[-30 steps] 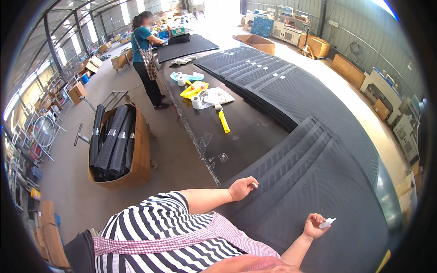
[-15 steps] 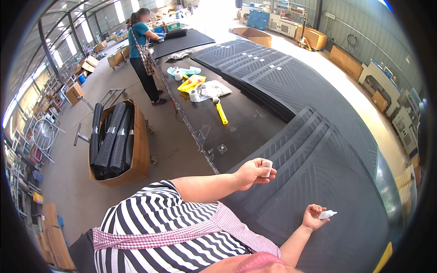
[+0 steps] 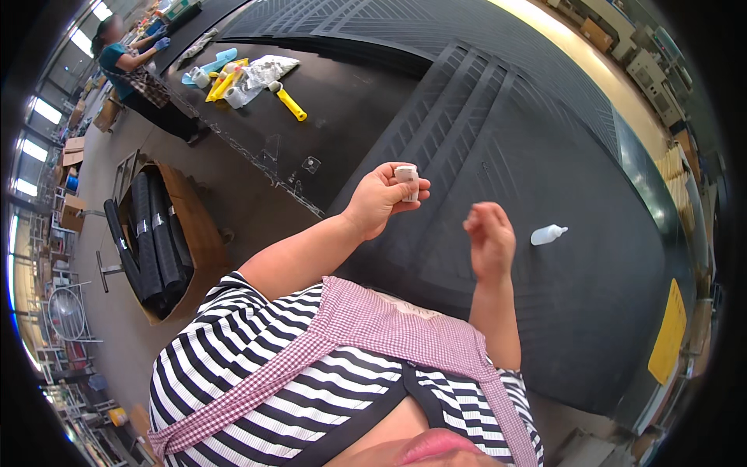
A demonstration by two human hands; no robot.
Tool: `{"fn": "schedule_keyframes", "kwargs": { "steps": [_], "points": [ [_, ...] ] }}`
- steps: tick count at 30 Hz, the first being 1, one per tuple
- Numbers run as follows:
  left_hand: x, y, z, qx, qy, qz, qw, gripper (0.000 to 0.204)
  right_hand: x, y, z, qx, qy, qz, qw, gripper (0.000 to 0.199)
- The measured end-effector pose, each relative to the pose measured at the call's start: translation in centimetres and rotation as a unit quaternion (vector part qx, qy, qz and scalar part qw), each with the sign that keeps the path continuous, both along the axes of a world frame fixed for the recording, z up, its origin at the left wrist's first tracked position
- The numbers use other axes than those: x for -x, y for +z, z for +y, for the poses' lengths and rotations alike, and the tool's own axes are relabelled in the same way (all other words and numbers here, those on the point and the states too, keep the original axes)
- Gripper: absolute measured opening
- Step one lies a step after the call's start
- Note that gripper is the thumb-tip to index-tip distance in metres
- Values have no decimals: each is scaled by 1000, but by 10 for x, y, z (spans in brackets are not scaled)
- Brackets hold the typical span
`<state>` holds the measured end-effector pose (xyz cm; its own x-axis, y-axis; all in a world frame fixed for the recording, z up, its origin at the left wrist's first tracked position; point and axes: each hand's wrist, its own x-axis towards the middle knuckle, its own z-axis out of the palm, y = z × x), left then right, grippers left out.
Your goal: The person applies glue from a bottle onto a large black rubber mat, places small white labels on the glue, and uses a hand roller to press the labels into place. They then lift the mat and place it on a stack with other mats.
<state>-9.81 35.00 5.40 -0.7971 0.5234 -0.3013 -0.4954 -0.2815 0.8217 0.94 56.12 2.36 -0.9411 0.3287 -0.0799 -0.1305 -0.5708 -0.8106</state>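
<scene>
My left hand point(image 3: 381, 198) is closed around a small stack of white, card-like pieces point(image 3: 406, 184), held above the black ribbed rubber mat point(image 3: 545, 311). A white squeeze bottle point(image 3: 548, 235) with a narrow nozzle lies on its side on the mat. To the left of the bottle, and apart from it, my right hand point(image 3: 492, 240) is raised with loosely curled fingers. Nothing shows in it, though its fingertips are slightly blurred.
A yellow-handled roller point(image 3: 289, 103) lies on the dark table beside plastic bags and white rolls. Left of the table stands a cardboard box point(image 3: 204, 233) of rolled black mats point(image 3: 162, 241). Another person point(image 3: 128, 70) in blue gloves works at the far left. A yellow sheet point(image 3: 668, 333) is at right.
My right hand has let go of the squeeze bottle, which now lies on the mat, and has moved toward my left hand. The left still holds the white pieces. The view has shifted.
</scene>
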Motion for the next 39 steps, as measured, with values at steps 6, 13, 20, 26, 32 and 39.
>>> {"fn": "schedule_keyframes", "kwargs": {
  "steps": [6, 13, 20, 26, 32, 39],
  "points": [
    [-5, -15, 13, 16, 6, 1, 1000, 33, 28, 12, -40, -196, 37, -28, 979, 14],
    [-2, -41, 24, 24, 41, -98, 994, 24, 38, -22, -45, -195, 21, -66, 978, 16],
    [4, -48, 20, 65, -44, -75, 994, 22, 39, -20, -23, -238, 32, -100, 966, 6],
    [9, -63, 33, 97, -94, -46, 990, 16, 38, -18, -14, -390, 20, -83, 917, 14],
    [-7, -71, 52, 37, -50, -126, 990, 13, 37, -40, 0, -122, 18, -157, 980, 12],
    [15, -85, 31, 100, -34, -44, 993, 15, 74, -52, 82, -390, -23, -151, 908, 2]
  ]
}}
